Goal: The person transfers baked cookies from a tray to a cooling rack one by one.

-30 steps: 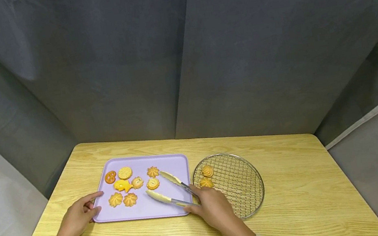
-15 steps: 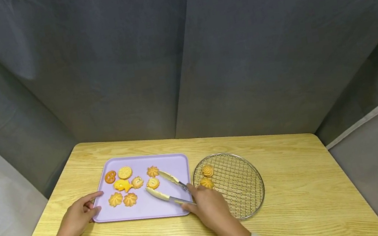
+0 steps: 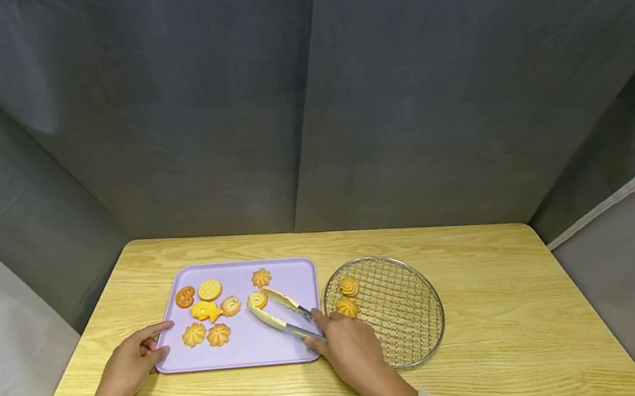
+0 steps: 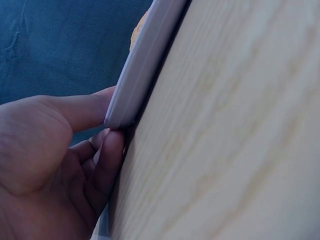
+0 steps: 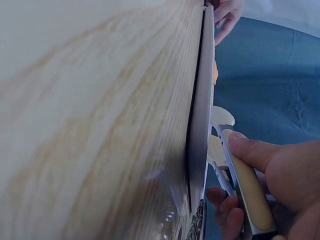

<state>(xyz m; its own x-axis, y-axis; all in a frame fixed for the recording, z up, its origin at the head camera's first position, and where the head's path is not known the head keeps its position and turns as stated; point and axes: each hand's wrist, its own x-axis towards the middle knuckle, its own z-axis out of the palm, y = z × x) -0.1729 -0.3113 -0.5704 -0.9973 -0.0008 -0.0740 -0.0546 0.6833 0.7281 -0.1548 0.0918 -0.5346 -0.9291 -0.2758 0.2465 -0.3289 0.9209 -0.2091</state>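
My right hand [image 3: 350,348] grips a pair of metal tongs [image 3: 288,329] with pale yellow tips, thumb and fingers on opposite arms. The tong tips sit around a round frilled cookie [image 3: 257,300] on the lilac tray [image 3: 267,353]; whether both touch it, I cannot tell. At the tray's left edge my left hand [image 3: 129,366] pinches the rim; the left wrist view shows the thumb on top of the tray [image 4: 135,85] and curled fingers at its underside. A flower-shaped cookie [image 3: 261,277] lies just beyond the tongs.
Several cookies fill the tray's left half, among them a pretzel [image 3: 185,297], a round biscuit [image 3: 210,289] and a fish-shaped one [image 3: 206,311]. To the right, a round wire rack [image 3: 404,309] bears two cookies [image 3: 348,286] at its left side. Grey curtains [image 3: 215,103] surround the wooden table [image 3: 501,335].
The tong tips have drawn closer together around the round frilled cookie. The flower-shaped cookie has shifted slightly away and to the right. My left hand has stayed on the tray's edge.
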